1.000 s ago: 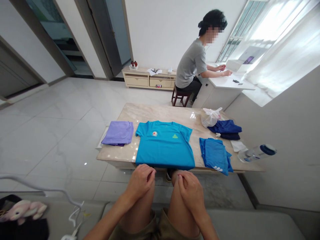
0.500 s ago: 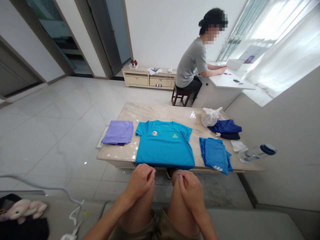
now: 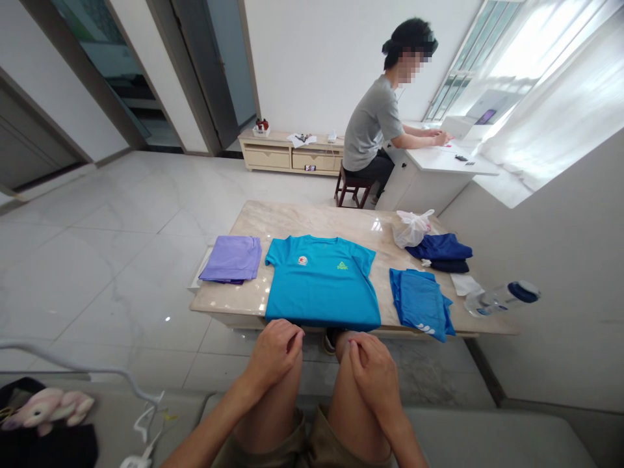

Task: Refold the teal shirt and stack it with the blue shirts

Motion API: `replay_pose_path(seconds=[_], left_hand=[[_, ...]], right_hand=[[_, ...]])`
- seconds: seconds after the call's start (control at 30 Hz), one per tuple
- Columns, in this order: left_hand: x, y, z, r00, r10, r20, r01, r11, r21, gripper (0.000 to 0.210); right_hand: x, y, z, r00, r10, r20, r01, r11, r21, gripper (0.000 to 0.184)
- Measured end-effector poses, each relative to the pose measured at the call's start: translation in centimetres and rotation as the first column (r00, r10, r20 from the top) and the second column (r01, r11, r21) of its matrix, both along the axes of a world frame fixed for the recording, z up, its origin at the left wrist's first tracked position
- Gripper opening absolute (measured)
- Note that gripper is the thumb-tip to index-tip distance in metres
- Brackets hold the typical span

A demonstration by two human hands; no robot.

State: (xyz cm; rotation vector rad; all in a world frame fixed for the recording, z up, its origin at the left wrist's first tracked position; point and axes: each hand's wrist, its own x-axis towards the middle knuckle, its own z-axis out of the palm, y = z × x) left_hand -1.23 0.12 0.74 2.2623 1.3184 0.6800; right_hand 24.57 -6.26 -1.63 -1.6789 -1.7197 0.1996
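Both hands rest on my knees. My left hand [image 3: 277, 346] lies on the left knee, its fingers curled in and holding nothing. On the other knee, my right hand [image 3: 375, 365] is closed the same way. Just beyond them a turquoise T-shirt [image 3: 322, 286] is spread front side up, its lower edge at the table's near edge. A folded lilac garment [image 3: 231, 257] lies to its left. To its right is a folded blue garment [image 3: 419, 302] with white marks, partly over the edge.
The marble-topped table [image 3: 292, 218] also bears a white plastic bag [image 3: 412, 227], dark blue clothing [image 3: 441, 250], a paper [image 3: 465, 284] and a clear bottle [image 3: 502, 299]. A person [image 3: 373, 117] sits at a white desk [image 3: 439, 159] behind. A plush toy [image 3: 53, 408] lies on the sofa, left.
The seated person's head has tipped lower and their hands have shifted slightly over the desk. My own hands and the garments have stayed in place.
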Motion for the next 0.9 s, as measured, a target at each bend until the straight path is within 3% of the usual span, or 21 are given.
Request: replay_pose_path(seconds=[0.3,0.4,0.5,0.6,0.67,0.73,0.8,0.9], left_hand=[[0.2,0.0,0.2,1.0,0.006,0.006,-0.005,0.999,-0.039,0.029],[0.2,-0.1,0.5,0.999,0.033,0.027,-0.03,0.994,-0.104,0.032],[-0.1,0.5,1.0,0.992,0.095,0.079,-0.071,0.962,-0.265,0.038],[-0.6,2.8,0.8,0.977,0.097,0.188,0.007,0.874,-0.485,0.043],[-1.0,5.1,-0.2,0.961,0.074,0.266,0.101,0.8,-0.591,0.049],[-1.4,7.6,-2.3,0.968,0.054,0.246,0.115,0.772,-0.625,0.052],[-2.1,9.8,-5.2,0.996,0.038,0.084,0.018,0.817,-0.576,0.051],[-3.5,11.9,-10.2,0.977,0.043,-0.209,-0.12,0.919,-0.376,0.056]], right_hand=[[-0.2,-0.1,-0.1,0.994,-0.028,-0.103,0.022,0.998,-0.061,0.03],[0.4,-0.2,0.1,0.962,-0.062,-0.268,0.016,0.985,-0.171,0.033],[2.2,0.9,-0.6,0.828,-0.064,-0.557,-0.142,0.937,-0.319,0.041],[4.9,4.1,-3.5,0.699,-0.108,-0.707,-0.215,0.911,-0.352,0.055],[6.4,7.2,-6.6,0.743,-0.132,-0.657,-0.154,0.921,-0.359,0.062],[7.4,10.2,-10.1,0.858,-0.134,-0.496,-0.066,0.929,-0.365,0.067],[8.0,12.5,-13.5,0.951,-0.08,-0.297,-0.029,0.938,-0.345,0.068],[8.7,13.9,-17.2,0.998,0.053,-0.029,-0.06,0.938,-0.341,0.065]])
